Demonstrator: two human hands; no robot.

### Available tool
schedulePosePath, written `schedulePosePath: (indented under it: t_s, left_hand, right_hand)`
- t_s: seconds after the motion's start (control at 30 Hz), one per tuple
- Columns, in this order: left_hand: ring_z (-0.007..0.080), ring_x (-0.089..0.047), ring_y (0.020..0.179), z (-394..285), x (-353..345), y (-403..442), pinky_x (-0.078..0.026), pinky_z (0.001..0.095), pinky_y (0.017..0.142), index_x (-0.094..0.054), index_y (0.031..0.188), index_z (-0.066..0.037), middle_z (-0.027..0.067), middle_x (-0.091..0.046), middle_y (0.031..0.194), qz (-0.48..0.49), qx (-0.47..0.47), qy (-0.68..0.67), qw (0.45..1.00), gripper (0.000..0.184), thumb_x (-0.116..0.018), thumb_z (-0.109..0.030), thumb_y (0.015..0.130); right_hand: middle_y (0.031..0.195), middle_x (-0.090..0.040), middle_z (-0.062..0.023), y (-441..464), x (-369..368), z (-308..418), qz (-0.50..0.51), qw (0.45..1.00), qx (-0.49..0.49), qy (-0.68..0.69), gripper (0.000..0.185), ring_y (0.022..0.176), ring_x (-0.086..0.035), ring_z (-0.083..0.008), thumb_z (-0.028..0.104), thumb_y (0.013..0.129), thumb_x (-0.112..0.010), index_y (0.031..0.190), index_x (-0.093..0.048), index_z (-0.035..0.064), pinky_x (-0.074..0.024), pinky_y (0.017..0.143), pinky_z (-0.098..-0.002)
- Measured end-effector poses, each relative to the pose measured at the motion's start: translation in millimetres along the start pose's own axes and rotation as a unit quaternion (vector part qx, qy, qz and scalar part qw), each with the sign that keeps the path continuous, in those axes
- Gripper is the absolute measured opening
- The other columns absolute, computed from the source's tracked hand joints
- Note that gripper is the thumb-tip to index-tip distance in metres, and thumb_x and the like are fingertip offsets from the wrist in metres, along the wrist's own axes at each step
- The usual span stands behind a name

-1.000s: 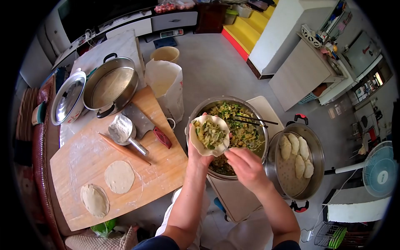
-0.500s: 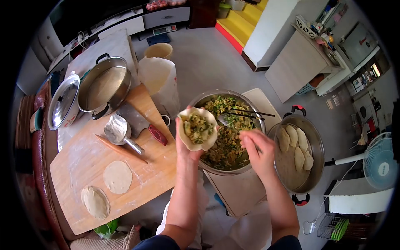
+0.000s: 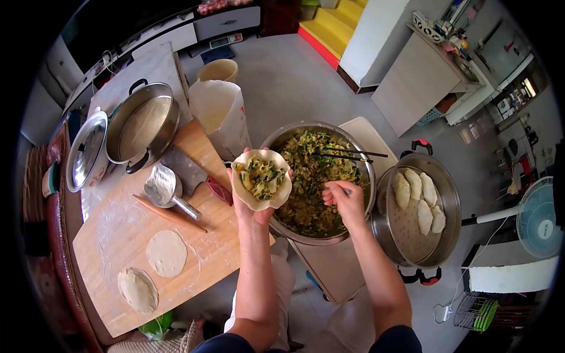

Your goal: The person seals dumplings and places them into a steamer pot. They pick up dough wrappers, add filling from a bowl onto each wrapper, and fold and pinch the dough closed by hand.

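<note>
My left hand (image 3: 254,216) cups a round dough wrapper (image 3: 280,191) from below, its rim curling up around a heap of chopped green and yellow filling (image 3: 259,177). My right hand (image 3: 346,203) is closed round a spoon (image 3: 348,192) over the large steel bowl (image 3: 372,176); the spoon's head is lost in the filling mix. A pair of dark chopsticks (image 3: 359,156) lies across that bowl. On the wooden board (image 3: 218,253) to the left are a flat dough round (image 3: 166,253) and a folded, filled dumpling (image 3: 138,290).
On the board lie a rolling pin (image 3: 168,212), a metal flour scoop (image 3: 162,185) and a cleaver (image 3: 187,170). Behind them stand a steel pot (image 3: 170,120) and a lidded basin (image 3: 88,150). At right, a steamer pot (image 3: 382,220) holds several dumplings (image 3: 425,217), near a fan (image 3: 538,220).
My left hand has shifted left with the filled wrapper, turning it more upward. My right hand has moved left and slightly up, bringing the spoon deeper over the filling. The view has shifted slightly.
</note>
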State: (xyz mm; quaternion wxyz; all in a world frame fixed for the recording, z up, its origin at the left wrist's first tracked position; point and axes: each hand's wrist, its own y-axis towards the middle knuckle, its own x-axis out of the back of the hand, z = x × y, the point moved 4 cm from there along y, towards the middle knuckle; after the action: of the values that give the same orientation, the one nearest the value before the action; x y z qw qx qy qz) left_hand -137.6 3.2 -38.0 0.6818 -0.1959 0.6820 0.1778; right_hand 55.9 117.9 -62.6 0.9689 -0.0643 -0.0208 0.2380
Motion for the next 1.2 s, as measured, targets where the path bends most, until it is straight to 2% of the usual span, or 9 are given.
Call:
schedulePosePath:
  t_s: [0.2, 0.47, 0.57, 0.63, 0.7, 0.73, 0.87, 1.0, 1.2]
  left_hand:
    - [0.0371, -0.055, 0.12, -2.8, -0.2, 0.4, -0.043, 0.0674, 0.1, -0.054, 0.135, -0.022, 0.0111, -0.056, 0.134, 0.001, 0.002, -0.008, 1.0, 0.049, -0.038, -0.055, 0.102]
    - [0.0378, -0.057, 0.118, 4.6, 4.9, 3.4, -0.047, 0.0658, 0.096, -0.057, 0.131, -0.022, 0.0115, -0.059, 0.128, 0.006, 0.009, -0.005, 1.0, 0.052, -0.036, -0.059, 0.101]
    - [0.0397, -0.053, 0.123, 24.2, 6.6, 5.6, -0.043, 0.069, 0.1, -0.055, 0.134, -0.019, 0.0141, -0.055, 0.134, 0.015, 0.025, -0.012, 1.0, 0.054, -0.043, -0.058, 0.099]
    - [0.0415, -0.052, 0.124, 33.6, 2.7, 3.5, -0.043, 0.0691, 0.1, -0.051, 0.138, -0.019, 0.0147, -0.054, 0.135, -0.011, 0.048, -0.038, 0.998, 0.058, -0.042, -0.06, 0.098]
    - [0.0421, -0.053, 0.122, 38.7, 1.6, 3.6, -0.043, 0.0696, 0.1, -0.051, 0.139, -0.018, 0.0148, -0.055, 0.135, 0.011, 0.064, -0.041, 0.997, 0.059, -0.039, -0.06, 0.099]
    - [0.0424, -0.054, 0.122, 39.7, 1.1, 3.3, -0.043, 0.0698, 0.099, -0.051, 0.139, -0.018, 0.0148, -0.055, 0.135, 0.009, 0.064, -0.042, 0.997, 0.058, -0.039, -0.059, 0.099]
    - [0.0435, -0.054, 0.121, 38.7, -0.9, 2.4, -0.044, 0.0705, 0.098, -0.05, 0.139, -0.018, 0.0147, -0.056, 0.134, 0.007, 0.059, -0.044, 0.997, 0.058, -0.037, -0.059, 0.1]
    - [0.044, -0.054, 0.121, 39.1, 0.1, 2.4, -0.044, 0.0711, 0.098, -0.052, 0.137, -0.018, 0.0146, -0.056, 0.133, 0.003, 0.059, -0.042, 0.997, 0.056, -0.037, -0.058, 0.101]
    - [0.0434, -0.054, 0.121, 35.3, -2.1, 1.3, -0.044, 0.0706, 0.097, -0.057, 0.133, -0.019, 0.0137, -0.058, 0.132, -0.004, 0.065, -0.059, 0.996, 0.053, -0.043, -0.057, 0.099]
  right_hand:
    - [0.09, -0.071, -0.0148, -2.0, 16.7, -0.7, 0.011, 0.98, -0.098, 0.174, 0.021, 0.076, -0.066, -0.0181, 0.011, 0.097, -0.059, 0.105, -0.069, -0.0055, -0.0541, 0.069, -0.03]
    - [0.091, -0.071, -0.0174, -14.3, 15.3, 66.7, 0.065, 0.972, 0.017, 0.227, 0.023, 0.075, -0.066, -0.018, 0.012, 0.097, -0.06, 0.108, -0.069, -0.0068, -0.0545, 0.069, -0.0294]
    - [0.093, -0.071, -0.0175, -30.2, 0.2, 99.0, 0.079, 0.979, 0.085, 0.165, 0.025, 0.076, -0.067, -0.0181, 0.013, 0.099, -0.058, 0.109, -0.068, -0.0076, -0.0556, 0.07, -0.0297]
    - [0.099, -0.07, -0.0145, -48.2, -15.5, 112.6, 0.088, 0.977, 0.192, 0.001, 0.021, 0.079, -0.068, -0.0203, 0.008, 0.096, -0.061, 0.113, -0.068, -0.0042, -0.0571, 0.071, -0.03]
    - [0.094, -0.07, -0.0147, -64.5, -33.0, 123.8, 0.095, 0.886, 0.378, -0.251, 0.019, 0.08, -0.068, -0.022, 0.0, 0.091, -0.064, 0.109, -0.068, -0.0049, -0.0565, 0.069, -0.0298]
    - [0.095, -0.069, -0.0156, -71.0, -40.1, 129.5, 0.101, 0.842, 0.444, -0.29, 0.021, 0.08, -0.069, -0.0239, -0.005, 0.084, -0.067, 0.106, -0.068, -0.0053, -0.0561, 0.067, -0.0304]
    - [0.098, -0.066, -0.0119, -76.9, -36.5, 137.4, 0.078, 0.828, 0.473, -0.291, 0.026, 0.082, -0.067, -0.0267, -0.005, 0.08, -0.071, 0.106, -0.068, -0.0019, -0.0553, 0.069, -0.0348]
    - [0.096, -0.067, -0.0137, -76.2, -47.5, 127.6, 0.152, 0.822, 0.462, -0.296, 0.025, 0.08, -0.068, -0.0269, -0.005, 0.081, -0.07, 0.106, -0.068, -0.0018, -0.0553, 0.066, -0.0341]
    - [0.092, -0.067, -0.014, -74.7, -17.7, 140.6, 0.03, 0.847, 0.433, -0.307, 0.017, 0.075, -0.066, -0.027, -0.004, 0.085, -0.066, 0.101, -0.068, -0.003, -0.0542, 0.064, -0.033]
